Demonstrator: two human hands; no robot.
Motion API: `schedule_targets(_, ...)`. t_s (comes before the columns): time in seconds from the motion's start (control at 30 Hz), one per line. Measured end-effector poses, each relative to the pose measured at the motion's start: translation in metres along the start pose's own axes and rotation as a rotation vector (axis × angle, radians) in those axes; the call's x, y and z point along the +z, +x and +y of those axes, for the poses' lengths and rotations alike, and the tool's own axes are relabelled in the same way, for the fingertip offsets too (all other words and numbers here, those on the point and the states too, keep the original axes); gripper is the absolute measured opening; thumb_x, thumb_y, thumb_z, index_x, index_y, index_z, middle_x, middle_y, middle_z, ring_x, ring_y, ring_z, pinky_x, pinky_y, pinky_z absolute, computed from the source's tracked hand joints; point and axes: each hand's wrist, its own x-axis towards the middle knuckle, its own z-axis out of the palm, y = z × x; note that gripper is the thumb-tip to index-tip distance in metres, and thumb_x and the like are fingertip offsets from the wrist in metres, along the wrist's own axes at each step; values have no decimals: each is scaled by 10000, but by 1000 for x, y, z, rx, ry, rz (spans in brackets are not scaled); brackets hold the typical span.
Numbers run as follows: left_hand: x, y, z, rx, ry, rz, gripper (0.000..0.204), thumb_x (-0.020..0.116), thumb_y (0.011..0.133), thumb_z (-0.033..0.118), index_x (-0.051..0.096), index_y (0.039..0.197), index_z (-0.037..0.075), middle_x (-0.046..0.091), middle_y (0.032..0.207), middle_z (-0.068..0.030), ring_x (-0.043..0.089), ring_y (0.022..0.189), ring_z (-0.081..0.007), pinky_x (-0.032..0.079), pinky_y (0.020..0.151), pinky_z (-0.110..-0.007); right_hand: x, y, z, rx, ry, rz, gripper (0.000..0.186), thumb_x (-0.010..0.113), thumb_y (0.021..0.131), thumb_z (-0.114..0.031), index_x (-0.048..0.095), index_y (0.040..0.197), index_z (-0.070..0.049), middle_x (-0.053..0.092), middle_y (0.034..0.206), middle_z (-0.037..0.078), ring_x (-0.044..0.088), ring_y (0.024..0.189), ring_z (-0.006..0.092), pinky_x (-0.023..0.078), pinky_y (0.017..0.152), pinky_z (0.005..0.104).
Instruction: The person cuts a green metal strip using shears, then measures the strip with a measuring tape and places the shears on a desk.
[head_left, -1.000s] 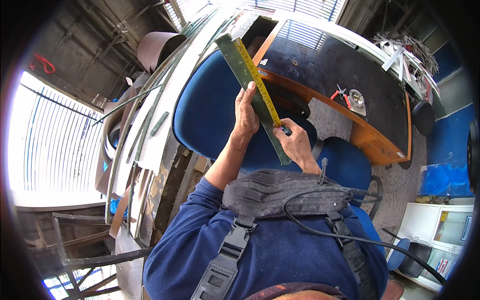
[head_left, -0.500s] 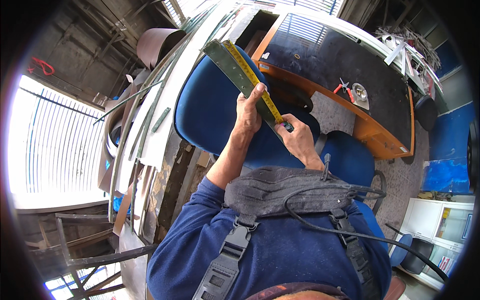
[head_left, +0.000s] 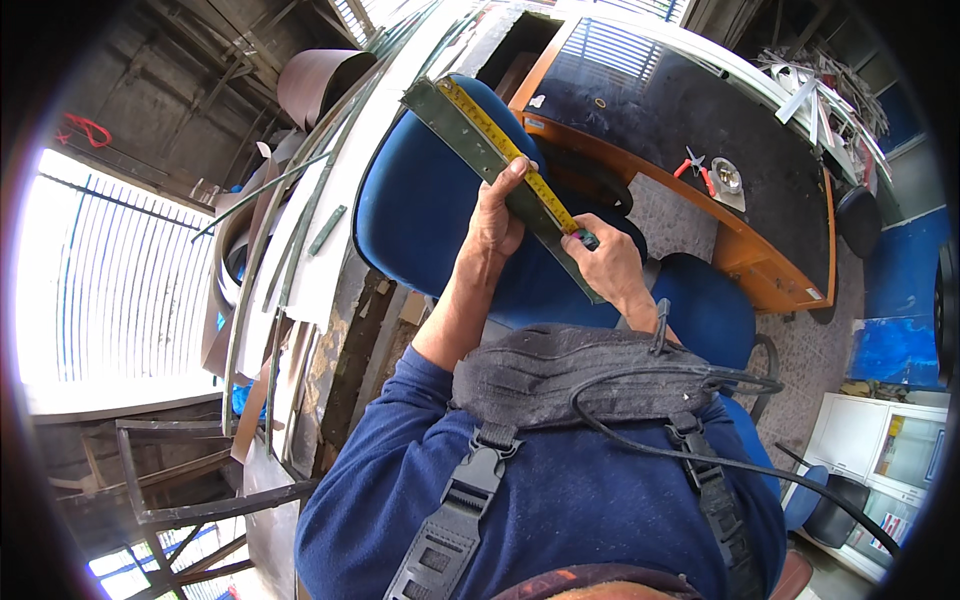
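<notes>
A dark green flat bar point(head_left: 448, 122) slants away from me above a blue chair point(head_left: 400, 200). My left hand point(head_left: 496, 218) grips it around the middle, the thumb lying on top. A yellow tape measure point(head_left: 487, 127) is drawn out along the bar's right edge, its far end near the bar's far end. In my right hand point(head_left: 614, 264) is the tape's case, mostly covered by my fingers, close to the near end of the bar.
To the right stands a desk with a dark top point(head_left: 640, 110), holding red-handled pliers point(head_left: 694, 170) and a glass ashtray point(head_left: 727, 177). Long strips lie on the white bench point(head_left: 345, 190) at left. A second blue chair point(head_left: 705, 300) is close to my right forearm.
My right hand has shifted slightly right and up with the tape case. The bar has turned a little, and its near end now shows beside that hand.
</notes>
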Motion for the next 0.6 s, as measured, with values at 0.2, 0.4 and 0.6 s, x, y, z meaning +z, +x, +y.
schedule_targets(0.2, -4, -1, 0, -23, -34, 3, 399, 797, 788, 319, 593, 1050, 98, 605, 973, -51, 572, 920, -191, 482, 779, -352, -8, 3, -2, -5, -54, -42, 308, 637, 876, -305, 675, 1103, -101, 717, 987, 151, 694, 928, 332, 536, 845, 412)
schedule_targets(0.4, -8, 1, -2, 15, -10, 99, 384, 789, 782, 311, 597, 1032, 92, 595, 956, -48, 569, 862, -192, 486, 734, -346, -12, 8, -7, -27, -133, -72, 340, 636, 879, -318, 657, 1145, -108, 709, 1036, 151, 687, 965, 331, 532, 867, 414)
schedule_targets(0.6, -24, 24, 26, 128, -107, 254, 196, 713, 847, 216, 586, 921, 87, 554, 771, -39, 555, 677, -190, 488, 651, -332, -44, 9, 26, -27, -211, -143, 482, 650, 850, -442, 637, 1229, -144, 681, 1133, 167, 644, 1068, 337, 502, 920, 414)
